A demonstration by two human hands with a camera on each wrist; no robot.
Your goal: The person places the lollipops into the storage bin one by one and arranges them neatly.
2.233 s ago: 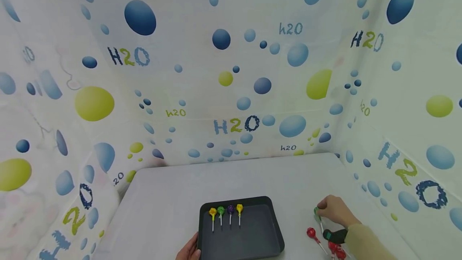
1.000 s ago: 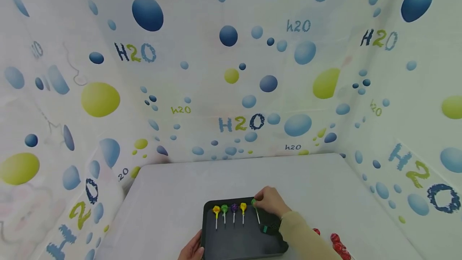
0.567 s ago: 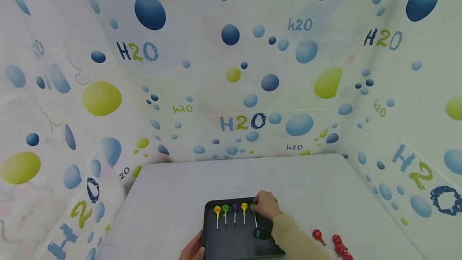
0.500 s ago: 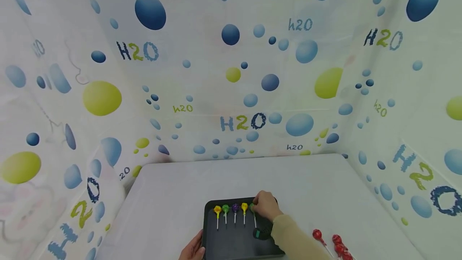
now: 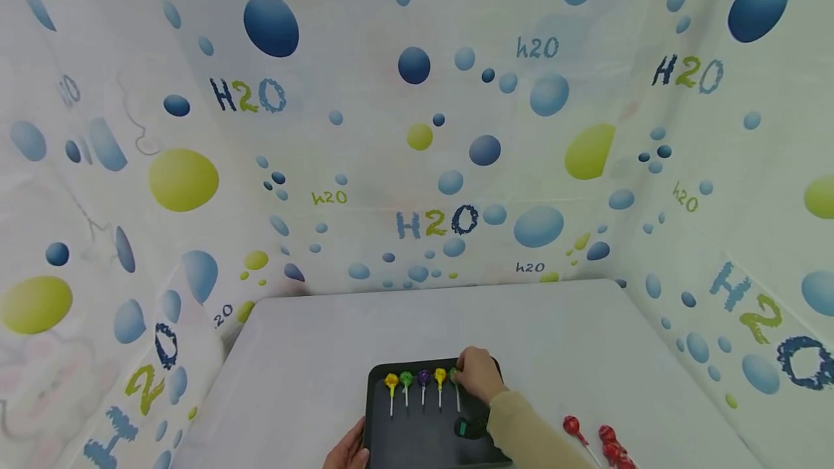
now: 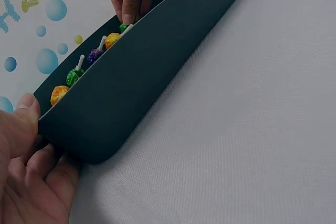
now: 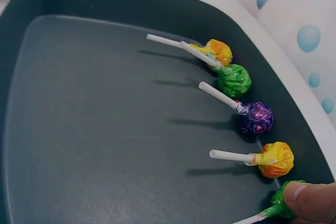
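Note:
My left hand [image 5: 346, 447] grips the left edge of a dark grey baking tray [image 5: 407, 444], thumb at the rim and fingers below in the left wrist view. At the tray's far right corner, my right hand [image 5: 481, 376] pinches the wrapped head of a green lollipop [image 7: 282, 203]. To its left, a row runs along the far wall: a yellow lollipop [image 7: 275, 160], a purple one [image 7: 256, 118], another green lollipop [image 7: 234, 80] and a yellow-orange lollipop [image 7: 218, 52]. Their sticks point toward the near side. The right palm is hidden in the right wrist view.
Several red lollipops lie on the white table [image 5: 313, 353] right of the tray, among them a single red lollipop [image 5: 571, 425] and a cluster of red lollipops [image 5: 611, 447]. A printed curtain [image 5: 365, 129] encloses the table's back and sides.
My right hand has carried the green lollipop left from beside the red ones into the tray, at the row's right end. Its stick has since swung slightly left. My left hand still grips the tray.

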